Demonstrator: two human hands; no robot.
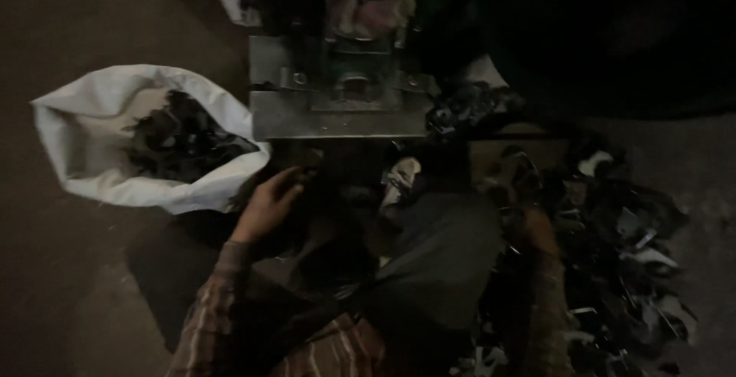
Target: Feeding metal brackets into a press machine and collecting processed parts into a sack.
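A dark piece [300, 172] is grasped by the left hand [270, 204] near the half-filled sack [92, 162]; the right hand's [537, 231] grip cannot be told; a heap [621, 254] is left.

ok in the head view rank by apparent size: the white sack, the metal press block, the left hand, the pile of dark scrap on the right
1. Pile of dark scrap and white sack: look alike in spread; the pile's edges fade into shadow, so no ranking between them.
2. Metal press block.
3. Left hand, smallest.
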